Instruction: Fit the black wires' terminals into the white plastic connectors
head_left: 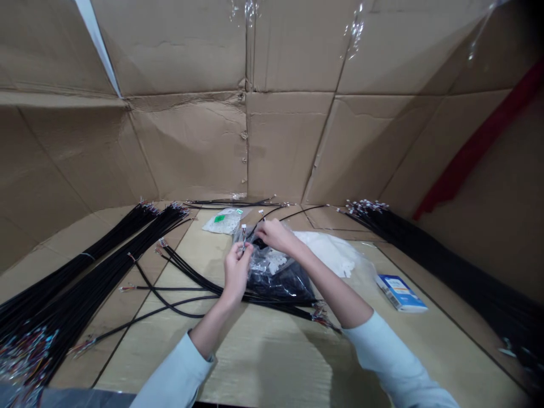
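Note:
Between the fingertips of my left hand (237,266) is a thin wired cable end, its small white connector (243,226) pointing up. My right hand (276,235) is just to the right and slightly farther away, fingers pinched together; what they hold, if anything, cannot be made out. Under and beyond both hands lies a clear plastic bag (293,283) with black contents, and small white parts (275,262) rest on top of it. A bundle of black cables (191,273) runs beneath the bag from the left, bare coloured wires at its ends.
Thick black cable bundles lie along the left (97,255) and right (425,255) sides. A bag of small white parts (223,221) with a green label sits behind my left hand. White plastic bag (327,249) and blue-and-white box (400,293) are at right. Cardboard walls (289,141) enclose the back.

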